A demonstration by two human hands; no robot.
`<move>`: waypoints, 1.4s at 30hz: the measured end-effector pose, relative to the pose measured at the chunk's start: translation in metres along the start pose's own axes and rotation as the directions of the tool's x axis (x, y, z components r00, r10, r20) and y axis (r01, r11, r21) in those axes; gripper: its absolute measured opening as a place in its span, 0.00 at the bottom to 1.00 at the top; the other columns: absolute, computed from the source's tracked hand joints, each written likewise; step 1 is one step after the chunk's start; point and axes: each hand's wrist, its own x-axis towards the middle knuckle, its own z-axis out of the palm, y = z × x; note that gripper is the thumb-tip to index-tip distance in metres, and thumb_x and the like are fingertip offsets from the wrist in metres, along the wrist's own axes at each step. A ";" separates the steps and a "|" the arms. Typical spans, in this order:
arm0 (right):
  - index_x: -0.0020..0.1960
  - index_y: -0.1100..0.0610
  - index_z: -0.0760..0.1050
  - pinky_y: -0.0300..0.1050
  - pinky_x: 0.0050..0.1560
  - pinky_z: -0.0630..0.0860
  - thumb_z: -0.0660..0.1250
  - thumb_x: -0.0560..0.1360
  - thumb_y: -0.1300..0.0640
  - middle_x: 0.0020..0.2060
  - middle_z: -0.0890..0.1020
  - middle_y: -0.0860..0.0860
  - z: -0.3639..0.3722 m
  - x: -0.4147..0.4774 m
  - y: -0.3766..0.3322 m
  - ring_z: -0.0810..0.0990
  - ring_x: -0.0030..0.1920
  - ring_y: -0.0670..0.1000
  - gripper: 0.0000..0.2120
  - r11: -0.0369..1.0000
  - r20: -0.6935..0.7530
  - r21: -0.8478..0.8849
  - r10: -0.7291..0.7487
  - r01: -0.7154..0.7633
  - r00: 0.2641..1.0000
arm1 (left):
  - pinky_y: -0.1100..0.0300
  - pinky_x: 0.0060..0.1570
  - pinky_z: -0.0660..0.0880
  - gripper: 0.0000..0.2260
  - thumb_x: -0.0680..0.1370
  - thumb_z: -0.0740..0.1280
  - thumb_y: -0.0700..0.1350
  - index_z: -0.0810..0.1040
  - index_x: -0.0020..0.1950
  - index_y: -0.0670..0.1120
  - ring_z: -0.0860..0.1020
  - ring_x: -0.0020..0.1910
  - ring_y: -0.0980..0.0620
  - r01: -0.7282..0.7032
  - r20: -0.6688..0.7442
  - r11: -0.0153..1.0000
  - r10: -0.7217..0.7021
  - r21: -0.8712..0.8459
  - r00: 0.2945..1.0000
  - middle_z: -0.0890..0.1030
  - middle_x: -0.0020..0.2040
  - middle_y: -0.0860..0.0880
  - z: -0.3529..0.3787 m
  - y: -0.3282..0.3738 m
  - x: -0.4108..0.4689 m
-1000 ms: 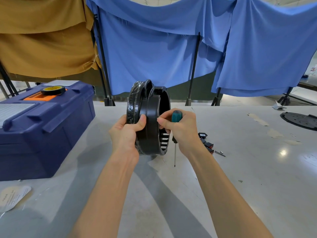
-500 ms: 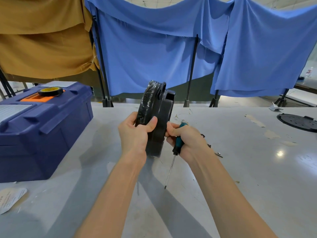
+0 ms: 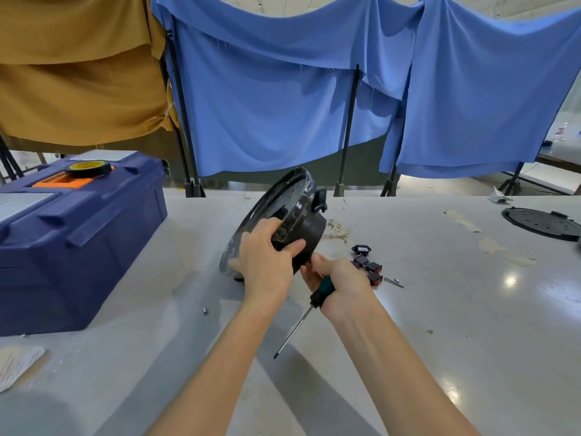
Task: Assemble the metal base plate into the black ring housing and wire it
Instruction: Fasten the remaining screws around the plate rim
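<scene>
The black ring housing (image 3: 306,221) is tilted on its edge at the table's middle, its open face turned up and to the left, with the metal base plate (image 3: 276,202) showing inside it. My left hand (image 3: 267,259) grips its near rim, thumb across the outer wall. My right hand (image 3: 339,278) sits just right of the housing, fingers at its lower edge, and holds a green-handled screwdriver (image 3: 309,309) whose tip points down toward me. Thin pale wires (image 3: 334,228) lie behind the housing.
A blue toolbox (image 3: 75,234) with a tape roll (image 3: 88,168) on top stands at the left. Small black and red switches (image 3: 367,265) and a screw (image 3: 393,281) lie right of my hands. A black round plate (image 3: 540,223) rests at the far right. Paper (image 3: 15,363) lies near left.
The housing has gone from standing upright on edge to leaning over toward the table, and it sits lower. Both hands came down with it; the screwdriver now slants further toward me.
</scene>
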 end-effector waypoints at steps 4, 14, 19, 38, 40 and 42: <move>0.45 0.66 0.76 0.43 0.35 0.79 0.61 0.77 0.74 0.38 0.77 0.58 -0.016 -0.006 -0.006 0.75 0.30 0.53 0.07 0.988 0.082 0.001 0.155 -0.156 0.984 | 0.48 0.54 0.67 0.10 0.72 0.75 0.42 0.74 0.39 0.50 0.71 0.48 0.46 -0.104 0.027 0.982 0.101 0.160 0.995 0.73 0.37 0.57 0.008 -0.007 -0.003; 0.39 0.68 0.74 0.36 0.17 0.70 0.62 0.69 0.71 0.32 0.73 0.54 -0.050 -0.001 -0.005 0.72 0.18 0.50 0.03 0.869 0.252 0.093 0.452 -0.487 0.856 | 0.53 0.36 0.49 0.10 0.75 0.71 0.42 0.73 0.44 0.55 0.64 0.48 0.53 -0.314 0.291 0.808 0.185 0.499 0.939 0.73 0.46 0.57 0.022 -0.034 -0.026; 0.34 0.64 0.72 0.34 0.13 0.62 0.57 0.68 0.72 0.21 0.69 0.52 -0.058 0.002 0.004 0.67 0.14 0.47 0.08 0.788 0.295 0.272 0.478 -0.553 0.827 | 0.54 0.37 0.48 0.14 0.74 0.65 0.35 0.72 0.47 0.55 0.62 0.48 0.52 -0.426 0.401 0.694 0.212 0.581 0.891 0.68 0.45 0.58 0.022 -0.047 -0.037; 0.47 0.65 0.74 0.35 0.14 0.66 0.61 0.76 0.69 0.22 0.74 0.57 -0.064 -0.005 -0.011 0.71 0.15 0.50 0.04 0.691 0.194 0.577 0.402 -0.435 0.895 | 0.54 0.42 0.51 0.05 0.80 0.65 0.42 0.76 0.52 0.52 0.65 0.51 0.50 -0.450 0.503 0.667 0.129 0.594 0.855 0.74 0.50 0.55 0.021 -0.050 -0.035; 0.38 0.62 0.71 0.33 0.14 0.63 0.60 0.76 0.67 0.18 0.71 0.54 -0.064 -0.003 -0.017 0.67 0.13 0.48 0.08 0.751 0.124 0.553 0.355 -0.362 0.927 | 0.54 0.43 0.53 0.03 0.80 0.65 0.43 0.76 0.52 0.51 0.65 0.51 0.50 -0.454 0.524 0.667 0.110 0.591 0.844 0.74 0.51 0.55 0.019 -0.049 -0.034; 0.34 0.59 0.66 0.34 0.13 0.58 0.60 0.79 0.63 0.16 0.66 0.49 -0.064 0.003 -0.027 0.62 0.12 0.47 0.15 0.822 0.068 0.518 0.236 -0.237 0.969 | 0.54 0.44 0.55 0.03 0.81 0.65 0.43 0.76 0.53 0.51 0.67 0.52 0.50 -0.474 0.555 0.654 0.099 0.589 0.826 0.74 0.52 0.55 0.018 -0.049 -0.031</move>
